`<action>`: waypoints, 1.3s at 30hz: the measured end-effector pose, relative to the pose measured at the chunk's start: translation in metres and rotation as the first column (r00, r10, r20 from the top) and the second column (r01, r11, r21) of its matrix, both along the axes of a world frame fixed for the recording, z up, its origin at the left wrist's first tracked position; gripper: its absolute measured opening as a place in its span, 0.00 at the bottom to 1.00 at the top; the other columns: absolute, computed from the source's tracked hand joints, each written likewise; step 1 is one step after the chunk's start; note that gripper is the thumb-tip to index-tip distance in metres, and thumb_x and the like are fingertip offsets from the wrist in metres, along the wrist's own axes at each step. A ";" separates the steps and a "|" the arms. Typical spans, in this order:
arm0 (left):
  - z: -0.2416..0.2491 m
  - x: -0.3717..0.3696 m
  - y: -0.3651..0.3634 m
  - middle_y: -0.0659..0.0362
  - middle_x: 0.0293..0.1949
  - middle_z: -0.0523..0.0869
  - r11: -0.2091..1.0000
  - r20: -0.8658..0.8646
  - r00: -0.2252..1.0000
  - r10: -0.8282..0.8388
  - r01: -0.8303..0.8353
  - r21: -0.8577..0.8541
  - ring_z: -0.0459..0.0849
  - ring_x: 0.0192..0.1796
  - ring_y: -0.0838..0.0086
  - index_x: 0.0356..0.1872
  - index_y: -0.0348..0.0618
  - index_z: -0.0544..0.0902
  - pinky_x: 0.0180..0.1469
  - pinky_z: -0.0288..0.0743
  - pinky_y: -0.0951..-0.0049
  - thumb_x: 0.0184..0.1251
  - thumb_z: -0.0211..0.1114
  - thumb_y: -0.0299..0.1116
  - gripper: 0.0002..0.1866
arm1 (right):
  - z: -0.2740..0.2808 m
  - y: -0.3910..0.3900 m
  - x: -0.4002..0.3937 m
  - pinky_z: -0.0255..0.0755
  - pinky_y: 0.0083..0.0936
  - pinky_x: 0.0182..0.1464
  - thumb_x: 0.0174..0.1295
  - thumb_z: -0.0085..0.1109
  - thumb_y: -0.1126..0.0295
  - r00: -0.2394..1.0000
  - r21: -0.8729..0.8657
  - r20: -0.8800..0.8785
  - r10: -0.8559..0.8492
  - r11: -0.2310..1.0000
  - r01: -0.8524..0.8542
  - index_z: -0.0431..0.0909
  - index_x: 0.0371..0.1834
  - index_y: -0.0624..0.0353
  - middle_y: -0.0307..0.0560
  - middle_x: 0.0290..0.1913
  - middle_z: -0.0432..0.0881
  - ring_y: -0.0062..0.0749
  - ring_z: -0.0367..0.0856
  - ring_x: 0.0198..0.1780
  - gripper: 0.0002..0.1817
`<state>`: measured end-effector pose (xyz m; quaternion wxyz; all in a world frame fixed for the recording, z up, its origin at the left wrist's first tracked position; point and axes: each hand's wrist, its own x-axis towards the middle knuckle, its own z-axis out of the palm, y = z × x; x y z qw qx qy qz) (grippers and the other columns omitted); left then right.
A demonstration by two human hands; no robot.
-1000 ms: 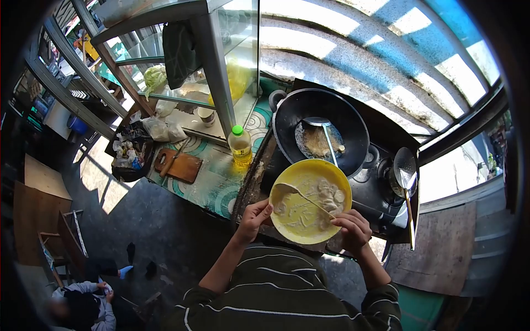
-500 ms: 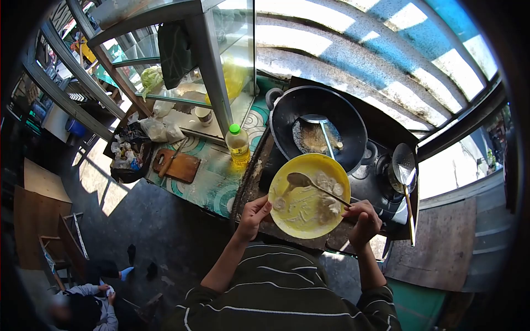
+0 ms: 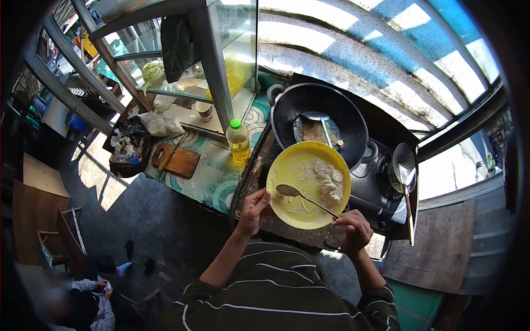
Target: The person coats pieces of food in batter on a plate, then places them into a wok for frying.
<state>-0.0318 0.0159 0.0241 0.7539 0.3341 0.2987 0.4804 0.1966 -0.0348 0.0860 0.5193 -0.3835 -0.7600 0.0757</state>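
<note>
My left hand [image 3: 254,211] grips the left rim of a yellow plate [image 3: 279,171], thumb on top. Pale, wet batter with lumps [image 3: 329,182] coats the plate, thickest toward its right side. My right hand [image 3: 354,228] is closed on the thin handle of a spoon [image 3: 288,191], whose bowl lies over the left part of the plate. Just beyond the plate stands a black wok [image 3: 348,110] on the stove. In it are shallow oil and a metal spatula [image 3: 316,116], its handle leaning toward me; a small pale piece sits by the handle.
A bottle of yellow oil [image 3: 238,140] with a green cap stands left of the stove, near a cutting board [image 3: 182,163] with a knife. A strainer [image 3: 404,160] rests at the right burner. A glass cabinet [image 3: 218,83] rises behind. Another person [image 3: 91,306] sits lower left.
The spoon has moved down and left across the plate, with my right hand lower and slightly left. The plate has shifted slightly upward in view.
</note>
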 end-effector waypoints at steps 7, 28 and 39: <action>0.002 0.003 -0.004 0.58 0.36 0.80 0.995 0.015 0.995 0.094 -0.093 -0.027 0.80 0.34 0.80 0.44 0.34 0.72 0.34 0.73 0.82 0.65 0.49 0.37 0.16 | 0.001 0.002 -0.004 0.71 0.25 0.27 0.63 0.41 0.65 0.995 -0.010 -0.093 -0.044 0.999 0.043 0.71 0.28 0.65 0.46 0.21 0.77 0.35 0.77 0.23 0.15; -0.005 -0.029 -0.021 0.60 0.37 0.79 0.991 -0.089 0.987 0.137 -0.136 0.012 0.78 0.37 0.82 0.48 0.33 0.72 0.37 0.76 0.81 0.64 0.51 0.37 0.18 | 0.001 0.032 -0.010 0.69 0.25 0.26 0.62 0.45 0.64 0.982 -0.041 0.003 0.189 0.981 -0.188 0.73 0.26 0.65 0.49 0.24 0.77 0.36 0.75 0.23 0.15; -0.006 -0.038 -0.035 0.60 0.35 0.80 0.991 -0.102 0.995 0.011 -0.024 -0.131 0.78 0.35 0.84 0.47 0.33 0.73 0.35 0.76 0.82 0.64 0.51 0.37 0.18 | -0.003 0.038 -0.012 0.67 0.21 0.26 0.62 0.42 0.67 0.940 -0.284 -0.118 0.319 0.896 -0.340 0.73 0.25 0.66 0.47 0.21 0.76 0.29 0.75 0.21 0.15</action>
